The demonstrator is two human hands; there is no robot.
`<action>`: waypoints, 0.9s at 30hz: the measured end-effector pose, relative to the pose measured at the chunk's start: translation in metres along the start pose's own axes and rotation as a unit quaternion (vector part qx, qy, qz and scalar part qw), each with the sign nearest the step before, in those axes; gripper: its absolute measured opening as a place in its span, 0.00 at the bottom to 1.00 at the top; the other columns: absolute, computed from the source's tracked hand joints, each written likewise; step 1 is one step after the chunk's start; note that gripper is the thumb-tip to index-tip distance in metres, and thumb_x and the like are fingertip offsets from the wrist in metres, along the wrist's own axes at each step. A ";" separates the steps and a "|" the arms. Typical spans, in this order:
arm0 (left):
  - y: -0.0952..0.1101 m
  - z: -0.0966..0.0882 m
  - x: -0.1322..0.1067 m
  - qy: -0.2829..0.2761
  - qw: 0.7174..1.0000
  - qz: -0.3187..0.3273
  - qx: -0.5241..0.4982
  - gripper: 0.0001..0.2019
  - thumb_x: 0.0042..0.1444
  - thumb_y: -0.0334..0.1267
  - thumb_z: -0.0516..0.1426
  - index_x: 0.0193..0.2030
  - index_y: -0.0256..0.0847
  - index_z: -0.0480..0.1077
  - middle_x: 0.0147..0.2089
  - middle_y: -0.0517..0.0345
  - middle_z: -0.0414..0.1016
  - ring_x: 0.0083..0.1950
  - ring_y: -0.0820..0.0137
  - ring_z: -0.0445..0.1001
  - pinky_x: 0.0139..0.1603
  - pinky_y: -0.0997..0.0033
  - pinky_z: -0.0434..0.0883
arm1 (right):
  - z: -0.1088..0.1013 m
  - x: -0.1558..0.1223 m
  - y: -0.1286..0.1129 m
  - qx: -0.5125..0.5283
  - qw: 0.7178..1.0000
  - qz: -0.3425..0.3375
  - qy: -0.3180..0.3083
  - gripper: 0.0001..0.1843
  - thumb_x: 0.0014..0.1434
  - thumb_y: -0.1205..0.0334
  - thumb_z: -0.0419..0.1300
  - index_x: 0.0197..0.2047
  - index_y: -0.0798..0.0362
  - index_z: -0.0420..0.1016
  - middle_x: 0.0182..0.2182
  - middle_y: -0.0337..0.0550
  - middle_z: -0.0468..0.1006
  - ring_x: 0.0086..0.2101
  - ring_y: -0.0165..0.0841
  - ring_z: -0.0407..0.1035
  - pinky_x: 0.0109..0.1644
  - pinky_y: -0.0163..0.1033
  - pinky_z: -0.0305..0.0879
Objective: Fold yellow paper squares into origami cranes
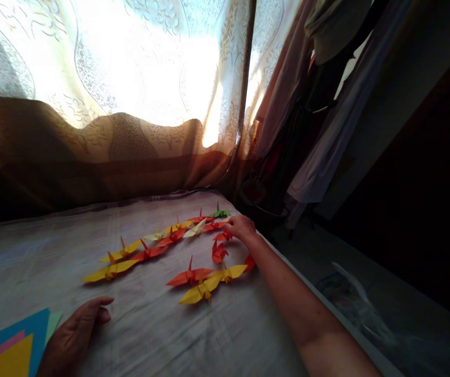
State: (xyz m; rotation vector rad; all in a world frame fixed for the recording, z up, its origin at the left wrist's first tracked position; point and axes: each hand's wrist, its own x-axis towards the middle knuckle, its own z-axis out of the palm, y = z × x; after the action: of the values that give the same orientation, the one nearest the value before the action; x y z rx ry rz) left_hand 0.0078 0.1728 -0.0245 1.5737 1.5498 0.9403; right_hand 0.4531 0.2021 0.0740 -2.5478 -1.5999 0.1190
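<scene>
Several folded paper cranes lie on a grey bedsheet [150, 324] in two rows: yellow cranes [111, 269], orange-red cranes [189, 276] and one green crane [219, 212] at the far end. My right hand [241, 227] reaches out to the far end of the rows. Its fingers are curled and pinched at a red crane [222, 236]. My left hand [74, 337] rests flat on the sheet at the near left, fingers loosely stretched, holding nothing, beside a stack of coloured paper sheets [11, 348].
A lace curtain [131, 68] with a brown drape [71, 157] hangs behind the bed. Clothes [311, 131] hang at the right. The bed's right edge [288, 264] drops to a dark floor.
</scene>
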 end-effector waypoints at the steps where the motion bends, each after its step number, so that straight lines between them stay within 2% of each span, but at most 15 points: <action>1: 0.000 0.000 0.000 0.000 1.000 0.000 0.000 0.38 0.43 0.77 0.52 0.41 0.44 0.78 0.30 0.59 0.80 0.37 0.63 0.80 0.44 0.71 0.77 | 0.003 0.003 -0.002 0.001 1.000 0.002 0.002 0.14 0.61 0.53 0.56 0.42 0.43 0.84 0.41 0.41 0.83 0.43 0.35 0.76 0.38 0.32 0.65; 4: 0.000 0.003 -0.002 0.007 1.000 0.008 0.000 0.37 0.43 0.76 0.52 0.40 0.44 0.78 0.29 0.59 0.79 0.36 0.63 0.80 0.41 0.71 0.77 | 0.009 0.010 -0.007 0.000 1.000 0.007 0.005 0.15 0.62 0.53 0.55 0.44 0.43 0.83 0.43 0.42 0.83 0.44 0.36 0.76 0.39 0.33 0.66; 8: 0.003 0.008 -0.006 0.053 0.998 0.024 0.000 0.31 0.51 0.70 0.51 0.40 0.45 0.78 0.29 0.59 0.79 0.37 0.63 0.79 0.43 0.69 0.76 | 0.011 0.018 -0.010 -0.004 1.000 0.010 0.000 0.15 0.62 0.53 0.55 0.44 0.43 0.83 0.44 0.43 0.83 0.45 0.36 0.76 0.41 0.33 0.66; 12: 0.008 0.010 -0.009 0.034 0.999 0.035 0.003 0.26 0.54 0.65 0.51 0.39 0.45 0.77 0.29 0.59 0.78 0.37 0.62 0.78 0.43 0.67 0.75 | 0.006 0.017 -0.011 -0.002 1.000 0.014 -0.011 0.15 0.61 0.50 0.57 0.41 0.44 0.84 0.42 0.43 0.83 0.44 0.37 0.76 0.41 0.33 0.66; 16: 0.008 0.014 -0.011 0.069 0.997 0.038 -0.012 0.25 0.55 0.63 0.50 0.39 0.45 0.76 0.29 0.60 0.77 0.36 0.63 0.78 0.45 0.66 0.75 | -0.002 0.003 -0.004 0.000 1.000 0.013 -0.007 0.16 0.63 0.52 0.54 0.42 0.45 0.83 0.42 0.44 0.83 0.44 0.37 0.76 0.40 0.33 0.65; 19: 0.006 0.014 -0.010 0.056 0.998 0.040 -0.013 0.26 0.54 0.64 0.51 0.39 0.45 0.76 0.28 0.60 0.78 0.35 0.63 0.78 0.43 0.67 0.76 | -0.003 -0.013 0.002 0.004 1.000 0.003 -0.008 0.17 0.64 0.51 0.54 0.41 0.46 0.83 0.41 0.44 0.83 0.43 0.36 0.75 0.38 0.33 0.64; 24: 0.001 0.008 -0.003 0.025 0.999 0.041 -0.009 0.28 0.52 0.67 0.52 0.38 0.45 0.77 0.28 0.60 0.78 0.35 0.63 0.79 0.40 0.69 0.76 | 0.010 -0.041 0.004 0.018 0.998 -0.042 -0.039 0.19 0.61 0.43 0.56 0.34 0.45 0.83 0.34 0.39 0.83 0.36 0.33 0.75 0.34 0.32 0.62; 27: -0.006 0.005 0.003 0.005 0.999 0.044 -0.007 0.30 0.49 0.69 0.53 0.39 0.45 0.78 0.28 0.59 0.79 0.35 0.63 0.79 0.40 0.68 0.77 | 0.017 -0.051 0.000 0.017 0.997 -0.059 -0.048 0.14 0.59 0.48 0.59 0.33 0.45 0.83 0.34 0.39 0.83 0.37 0.33 0.75 0.34 0.32 0.62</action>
State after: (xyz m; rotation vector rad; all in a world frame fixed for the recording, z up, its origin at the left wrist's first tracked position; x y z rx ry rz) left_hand 0.0093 0.1756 -0.0315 1.6414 1.4876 1.0066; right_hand 0.4288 0.1567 0.0569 -2.4495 -1.7615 0.2586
